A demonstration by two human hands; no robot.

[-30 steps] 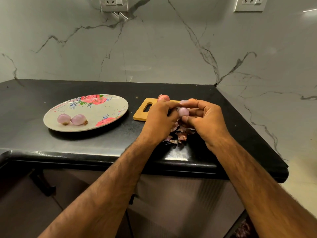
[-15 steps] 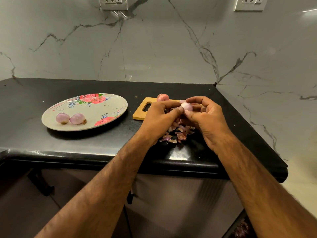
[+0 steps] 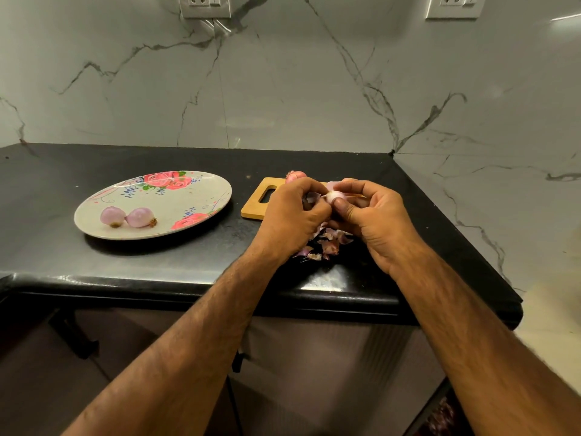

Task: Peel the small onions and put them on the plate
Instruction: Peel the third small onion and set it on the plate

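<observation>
Left hand [image 3: 290, 215] and right hand [image 3: 371, 215] pinch a small pale-pink onion [image 3: 334, 196] above the wooden cutting board [image 3: 254, 206]; two peeled onions [image 3: 127, 217] lie on the floral plate [image 3: 188, 196] left of it.

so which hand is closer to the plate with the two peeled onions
Left. The left hand is just right of the plate, over the cutting board's handle end. The right hand is farther right, beyond the left hand.
</observation>
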